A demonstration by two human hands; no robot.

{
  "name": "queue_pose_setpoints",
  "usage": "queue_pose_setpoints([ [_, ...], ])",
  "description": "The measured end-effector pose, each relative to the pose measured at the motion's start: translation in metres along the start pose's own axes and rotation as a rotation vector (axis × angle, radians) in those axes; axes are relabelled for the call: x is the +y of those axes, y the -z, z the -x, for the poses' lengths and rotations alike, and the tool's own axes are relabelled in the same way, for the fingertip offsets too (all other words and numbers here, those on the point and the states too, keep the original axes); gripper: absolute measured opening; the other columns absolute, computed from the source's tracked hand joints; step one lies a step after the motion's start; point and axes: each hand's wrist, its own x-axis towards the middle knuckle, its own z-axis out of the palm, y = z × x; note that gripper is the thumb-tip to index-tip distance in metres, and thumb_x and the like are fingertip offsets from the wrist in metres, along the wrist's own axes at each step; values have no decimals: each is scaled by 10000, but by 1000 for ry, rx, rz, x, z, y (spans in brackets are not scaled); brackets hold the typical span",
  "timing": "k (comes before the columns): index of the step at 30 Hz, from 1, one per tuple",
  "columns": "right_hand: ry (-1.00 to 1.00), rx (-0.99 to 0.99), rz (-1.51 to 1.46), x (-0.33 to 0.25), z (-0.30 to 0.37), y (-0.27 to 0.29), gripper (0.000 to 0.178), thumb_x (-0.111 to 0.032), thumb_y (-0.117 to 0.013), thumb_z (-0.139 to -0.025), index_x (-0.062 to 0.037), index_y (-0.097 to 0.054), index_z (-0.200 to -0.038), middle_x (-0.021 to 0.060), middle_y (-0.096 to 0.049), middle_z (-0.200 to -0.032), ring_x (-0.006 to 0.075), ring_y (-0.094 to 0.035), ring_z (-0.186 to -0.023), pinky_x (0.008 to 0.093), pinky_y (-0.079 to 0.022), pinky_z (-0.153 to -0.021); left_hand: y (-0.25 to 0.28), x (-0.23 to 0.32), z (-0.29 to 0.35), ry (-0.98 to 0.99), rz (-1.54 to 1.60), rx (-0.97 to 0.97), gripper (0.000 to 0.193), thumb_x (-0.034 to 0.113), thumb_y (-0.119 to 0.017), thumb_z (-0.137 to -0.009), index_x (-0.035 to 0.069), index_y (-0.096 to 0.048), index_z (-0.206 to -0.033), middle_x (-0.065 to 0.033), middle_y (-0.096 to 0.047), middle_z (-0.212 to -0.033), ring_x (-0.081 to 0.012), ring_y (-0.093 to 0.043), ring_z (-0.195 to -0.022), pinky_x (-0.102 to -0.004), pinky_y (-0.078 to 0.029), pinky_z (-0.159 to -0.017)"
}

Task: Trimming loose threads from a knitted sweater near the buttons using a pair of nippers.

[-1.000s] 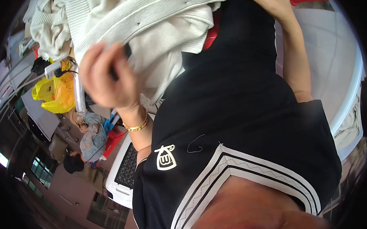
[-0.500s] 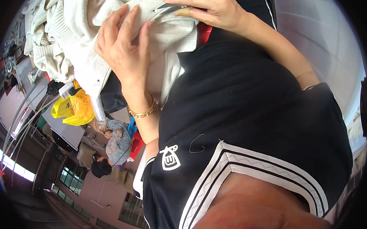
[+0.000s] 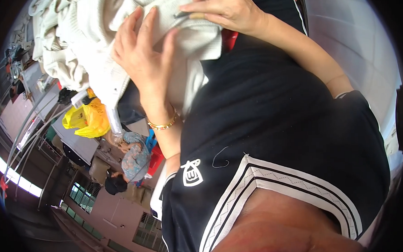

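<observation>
A cream knitted garment [image 3: 96, 36] lies bunched across the top of the view, with ribbed bands on parts of it. My left hand [image 3: 143, 57] rests on the knit with its fingers spread, a gold bracelet at the wrist. To its right, my right hand [image 3: 226, 12] is closed on a small pair of dark metal thread snips [image 3: 181, 14]. Their tips point left, close over the fabric. The fingers cover most of the handles, and a yellowish wrap shows on one finger.
Something red [image 3: 229, 39] shows beside the garment's right edge. At left are a yellow plastic bag [image 3: 88, 119] on a table, metal rails [image 3: 30, 118] and, farther off, a seated person [image 3: 136, 155] in a patterned top. A pale smooth surface [image 3: 349, 41] lies at right.
The whole scene has shifted slightly right in view. My left fingers have lifted and spread a little, the thumb blurred. The snips' blades now look closer together, still over the knit.
</observation>
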Motion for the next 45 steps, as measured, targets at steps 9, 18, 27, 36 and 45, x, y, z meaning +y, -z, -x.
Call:
queue_pose_setpoints([
  [9, -818, 282, -480, 24, 23, 13, 337, -118, -751, -893, -11, -661, -1200, 4, -572, -974, 60, -576, -853, 213, -480, -761, 8, 18, -31, 93, -335, -459, 1209, 401, -913, -597, 243, -245, -1592, -188, -174, -1643, -432, -250, -1473, -656, -291, -1086],
  [18, -860, 408, -452, 47, 44, 17, 259, -61, -712, -918, 10, -657, -1161, -16, -547, -943, 37, -550, -821, 201, -459, -714, 53, -39, -128, -25, 244, -553, 593, 37, -716, -684, 27, -628, -1270, -166, -690, -1114, -321, -667, -1000, -379, -530, -880],
  [27, -872, 424, -372, 45, 48, 22, 256, -14, -696, -882, -2, -668, -1136, -6, -489, -851, 60, -453, -721, 214, -382, -637, 225, -193, -350, 395, 121, 53, 349, 175, -811, -743, 13, -701, -1031, -58, -692, -880, -128, -609, -658, -284, -506, -593],
  [36, -1001, 241, -387, 40, 58, 25, 303, 63, -617, -931, 39, -589, -1232, 43, -568, -1110, 80, -562, -979, 210, -440, -885, 261, -243, -463, 111, 345, 542, 994, 334, -882, -753, -102, -353, -1473, -241, -615, -1249, -322, -623, -1154, -462, -533, -1035],
  [45, -896, 277, -421, 39, 39, 17, 274, 54, -642, -910, 35, -627, -1182, 5, -526, -966, 41, -509, -799, 176, -399, -685, 60, -362, -223, 662, 216, -278, 690, 474, -753, -812, 47, -610, -1335, -179, -636, -1296, -313, -580, -1194, -433, -452, -984],
])
